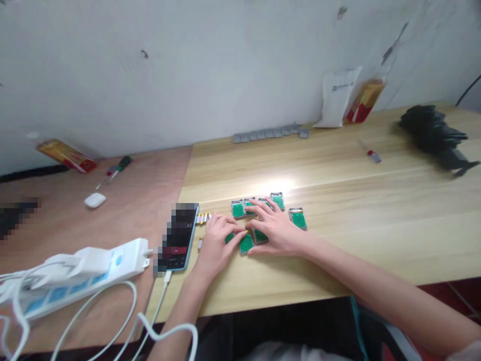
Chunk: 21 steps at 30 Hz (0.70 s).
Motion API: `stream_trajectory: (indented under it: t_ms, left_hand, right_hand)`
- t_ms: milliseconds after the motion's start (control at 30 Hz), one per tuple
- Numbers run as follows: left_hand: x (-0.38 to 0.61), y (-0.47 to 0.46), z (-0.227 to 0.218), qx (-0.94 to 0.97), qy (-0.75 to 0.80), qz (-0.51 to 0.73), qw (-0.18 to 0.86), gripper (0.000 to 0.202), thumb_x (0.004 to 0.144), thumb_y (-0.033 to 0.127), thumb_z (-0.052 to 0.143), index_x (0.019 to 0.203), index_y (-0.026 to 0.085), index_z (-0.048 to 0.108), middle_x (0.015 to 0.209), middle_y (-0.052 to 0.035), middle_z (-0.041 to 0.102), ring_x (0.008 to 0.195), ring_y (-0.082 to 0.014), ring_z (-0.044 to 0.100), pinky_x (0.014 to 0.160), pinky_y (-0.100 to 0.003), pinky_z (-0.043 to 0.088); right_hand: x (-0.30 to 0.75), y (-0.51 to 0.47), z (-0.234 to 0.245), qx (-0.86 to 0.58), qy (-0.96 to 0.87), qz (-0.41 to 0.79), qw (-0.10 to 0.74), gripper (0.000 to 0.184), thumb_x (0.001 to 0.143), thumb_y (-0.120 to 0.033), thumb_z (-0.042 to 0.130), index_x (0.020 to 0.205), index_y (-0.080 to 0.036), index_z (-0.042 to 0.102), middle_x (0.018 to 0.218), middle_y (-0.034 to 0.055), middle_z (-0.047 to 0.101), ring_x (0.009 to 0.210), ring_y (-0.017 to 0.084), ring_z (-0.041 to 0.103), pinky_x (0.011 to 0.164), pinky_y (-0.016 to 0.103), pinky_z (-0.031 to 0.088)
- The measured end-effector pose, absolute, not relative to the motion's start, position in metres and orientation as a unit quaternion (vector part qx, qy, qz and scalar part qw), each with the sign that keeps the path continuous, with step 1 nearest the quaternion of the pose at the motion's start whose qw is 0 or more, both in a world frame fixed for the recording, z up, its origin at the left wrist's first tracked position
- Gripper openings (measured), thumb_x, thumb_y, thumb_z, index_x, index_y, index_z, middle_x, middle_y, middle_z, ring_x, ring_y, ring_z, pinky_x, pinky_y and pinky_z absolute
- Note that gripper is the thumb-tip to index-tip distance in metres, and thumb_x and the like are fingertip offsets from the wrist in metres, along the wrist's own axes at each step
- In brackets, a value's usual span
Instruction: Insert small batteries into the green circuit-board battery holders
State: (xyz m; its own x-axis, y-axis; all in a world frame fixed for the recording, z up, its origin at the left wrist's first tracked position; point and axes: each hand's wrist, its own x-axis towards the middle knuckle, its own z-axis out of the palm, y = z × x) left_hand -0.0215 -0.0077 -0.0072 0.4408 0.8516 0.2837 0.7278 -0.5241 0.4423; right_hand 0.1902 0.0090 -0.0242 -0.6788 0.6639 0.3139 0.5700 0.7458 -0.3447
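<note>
Near the table's middle, my left hand (pixel 220 235) has its thumb and index finger drawn together at a small yellow-ended battery cell (pixel 247 231). That cell lies at the top edge of a green circuit board (pixel 246 244) in a grey case. My right hand (pixel 276 230) has its thumb at the lower right of this board and its index finger near the top, bracing it; its other fingers spread over the row behind. Under the right palm another board (pixel 260 235) is partly hidden. More boards stand behind, including one (pixel 238 209), and one at right (pixel 298 219) with a cell.
Several small cells (pixel 204 218) lie beside a phone (pixel 178 238) with a charging cable. At left are a white power strip (pixel 128 258), a white case (pixel 95 200) and screwdrivers (pixel 122 163). Grey pieces (pixel 266 134) line the wall; a black bag (pixel 432 135) sits far right.
</note>
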Motion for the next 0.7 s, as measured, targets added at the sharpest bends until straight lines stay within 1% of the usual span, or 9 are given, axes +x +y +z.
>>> stream_trajectory:
  t_ms: [100, 167, 267, 333, 400, 467, 567, 700]
  left_hand:
    - [-0.023, -0.010, -0.005, 0.843, 0.475, 0.233, 0.101, 0.013, 0.092, 0.028, 0.058, 0.090, 0.024, 0.070, 0.109, -0.0055, 0.061, 0.110, -0.0236, 0.052, 0.108, -0.052, 0.032]
    - [-0.031, -0.014, -0.001, 0.847, 0.481, 0.219, 0.056, 0.014, 0.092, 0.030, 0.057, 0.096, 0.026, 0.070, 0.118, -0.0056, 0.059, 0.117, -0.0250, 0.050, 0.110, -0.053, 0.030]
    - [-0.057, -0.023, 0.003, 0.814, 0.538, 0.217, -0.029, 0.020, 0.090, 0.035, 0.060, 0.106, 0.025, 0.067, 0.122, -0.0080, 0.058, 0.122, -0.0283, 0.047, 0.108, -0.054, 0.031]
    - [-0.075, -0.030, 0.004, 0.786, 0.578, 0.204, -0.080, 0.020, 0.087, 0.037, 0.063, 0.101, 0.023, 0.068, 0.122, -0.0102, 0.057, 0.125, -0.0322, 0.045, 0.105, -0.056, 0.034]
    - [-0.089, -0.036, 0.002, 0.776, 0.594, 0.181, -0.113, 0.019, 0.085, 0.038, 0.065, 0.095, 0.022, 0.069, 0.125, -0.0114, 0.056, 0.126, -0.0347, 0.043, 0.105, -0.058, 0.032]
    - [-0.097, -0.041, -0.001, 0.776, 0.594, 0.167, -0.132, 0.018, 0.085, 0.038, 0.065, 0.091, 0.022, 0.069, 0.126, -0.0120, 0.055, 0.126, -0.0353, 0.043, 0.107, -0.061, 0.029]
    - [-0.099, -0.044, -0.006, 0.784, 0.581, 0.167, -0.137, 0.016, 0.087, 0.036, 0.062, 0.086, 0.022, 0.069, 0.124, -0.0117, 0.057, 0.127, -0.0348, 0.044, 0.107, -0.062, 0.028]
    - [-0.095, -0.047, -0.006, 0.803, 0.561, 0.170, -0.106, 0.014, 0.090, 0.031, 0.058, 0.087, 0.022, 0.070, 0.122, -0.0101, 0.060, 0.128, -0.0328, 0.044, 0.109, -0.059, 0.028]
  right_hand:
    - [0.190, 0.008, -0.023, -0.340, -0.909, 0.109, 0.213, 0.049, 0.081, -0.061, 0.062, 0.107, -0.020, 0.065, 0.141, 0.0152, 0.047, 0.142, 0.033, 0.026, 0.115, 0.060, 0.013]
    - [0.189, 0.008, -0.022, -0.343, -0.909, 0.105, 0.213, 0.051, 0.081, -0.063, 0.061, 0.108, -0.020, 0.065, 0.141, 0.0156, 0.047, 0.143, 0.033, 0.024, 0.115, 0.060, 0.012]
    - [0.189, 0.008, -0.020, -0.350, -0.908, 0.099, 0.210, 0.054, 0.078, -0.065, 0.062, 0.107, -0.020, 0.065, 0.141, 0.0157, 0.047, 0.144, 0.033, 0.022, 0.116, 0.060, 0.009]
    - [0.190, 0.009, -0.019, -0.351, -0.909, 0.095, 0.204, 0.055, 0.076, -0.066, 0.064, 0.105, -0.020, 0.065, 0.141, 0.0157, 0.048, 0.144, 0.033, 0.021, 0.116, 0.060, 0.007]
    - [0.190, 0.009, -0.019, -0.347, -0.912, 0.093, 0.201, 0.058, 0.074, -0.068, 0.064, 0.106, -0.019, 0.065, 0.140, 0.0162, 0.048, 0.144, 0.034, 0.021, 0.116, 0.061, 0.007]
    - [0.189, 0.009, -0.019, -0.341, -0.913, 0.096, 0.204, 0.064, 0.073, -0.071, 0.064, 0.110, -0.019, 0.063, 0.139, 0.0167, 0.049, 0.144, 0.034, 0.022, 0.116, 0.062, 0.007]
    - [0.184, 0.008, -0.016, -0.341, -0.908, 0.107, 0.217, 0.070, 0.073, -0.072, 0.063, 0.118, -0.019, 0.060, 0.140, 0.0167, 0.049, 0.143, 0.034, 0.024, 0.115, 0.062, 0.008]
    - [0.170, 0.009, -0.010, -0.338, -0.911, 0.099, 0.214, 0.066, 0.077, -0.066, 0.062, 0.122, -0.019, 0.059, 0.143, 0.0173, 0.045, 0.143, 0.035, 0.023, 0.116, 0.062, 0.009]
